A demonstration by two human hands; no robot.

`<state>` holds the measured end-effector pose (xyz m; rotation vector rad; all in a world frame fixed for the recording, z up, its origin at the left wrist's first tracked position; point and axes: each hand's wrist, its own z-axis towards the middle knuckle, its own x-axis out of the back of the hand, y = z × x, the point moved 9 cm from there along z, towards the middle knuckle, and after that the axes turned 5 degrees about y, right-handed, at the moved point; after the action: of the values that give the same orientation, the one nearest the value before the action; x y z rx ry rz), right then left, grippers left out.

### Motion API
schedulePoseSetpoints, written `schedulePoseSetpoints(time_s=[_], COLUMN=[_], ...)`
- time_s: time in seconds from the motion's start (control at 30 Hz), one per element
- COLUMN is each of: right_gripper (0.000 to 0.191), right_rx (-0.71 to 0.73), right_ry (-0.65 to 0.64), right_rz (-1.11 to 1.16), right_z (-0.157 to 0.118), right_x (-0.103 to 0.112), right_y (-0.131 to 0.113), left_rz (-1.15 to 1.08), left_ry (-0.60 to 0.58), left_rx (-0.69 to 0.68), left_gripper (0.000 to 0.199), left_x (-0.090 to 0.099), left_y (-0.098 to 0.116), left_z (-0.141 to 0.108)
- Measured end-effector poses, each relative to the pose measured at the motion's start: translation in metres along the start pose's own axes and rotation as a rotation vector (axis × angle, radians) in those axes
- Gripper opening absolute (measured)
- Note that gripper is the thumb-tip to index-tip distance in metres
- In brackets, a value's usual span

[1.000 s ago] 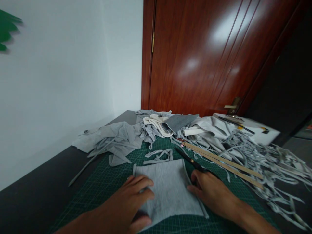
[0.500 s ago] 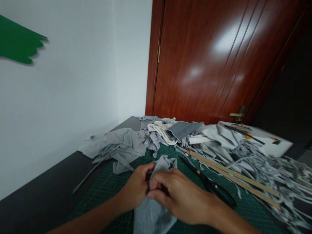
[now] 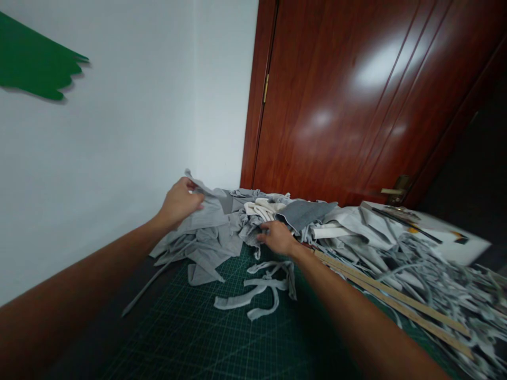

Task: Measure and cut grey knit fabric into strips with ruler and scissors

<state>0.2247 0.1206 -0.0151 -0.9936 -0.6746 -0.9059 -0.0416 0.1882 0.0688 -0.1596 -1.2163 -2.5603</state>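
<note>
Some left-hand fingers [image 3: 194, 202] hold grey cloth [image 3: 209, 215]; the box [image 3: 473, 246] seems unreadably blurred.

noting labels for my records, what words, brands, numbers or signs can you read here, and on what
None can be read.
Cloth: no lettering visible.
Mat: grid lines, no legible numbers.
Tan strips: any markings too small.
White box: any print too blurred.

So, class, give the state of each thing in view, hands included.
Grey cloth: partly lifted
Left hand: holding the grey cloth
Cloth pile: crumpled, heaped
Right hand: at the cloth pile, grip unclear
Cutting mat: flat
Cut strips: loose
Tan slats: lying side by side
Door: shut
</note>
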Motion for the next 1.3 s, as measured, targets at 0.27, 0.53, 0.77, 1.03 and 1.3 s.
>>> schedulePoseSetpoints(time_s=[0.27,0.53,0.77,1.03,1.3], right_gripper=[0.013,0.020,0.025,0.033,0.007], right_rx=[-0.073,0.145,0.274,0.128,-0.110], right_ry=[0.480,0.743,0.896,0.897,0.880], right_rz=[0.063,0.189,0.094,0.035,0.250], right_z=[0.027,0.014,-0.018,-0.075,-0.109], right_x=[0.108,0.187,0.267,0.321,0.319], right_y=[0.008,-0.047,-0.049,0.011,0.076], left_rz=[0.188,0.070,0.039,-0.022,0.086], left_ry=[0.054,-0.209,-0.301,-0.575,-0.496], left_rx=[-0.090,-0.028,-0.047,0.059,-0.123], left_gripper=[0.083,0.097,0.030,0.015,0.023], left_x=[-0.067,-0.184,-0.159,-0.088,-0.042], left_y=[0.041,0.095,0.122,0.109,0.125], left_z=[-0.053,-0.085,-0.067,-0.057,-0.033])
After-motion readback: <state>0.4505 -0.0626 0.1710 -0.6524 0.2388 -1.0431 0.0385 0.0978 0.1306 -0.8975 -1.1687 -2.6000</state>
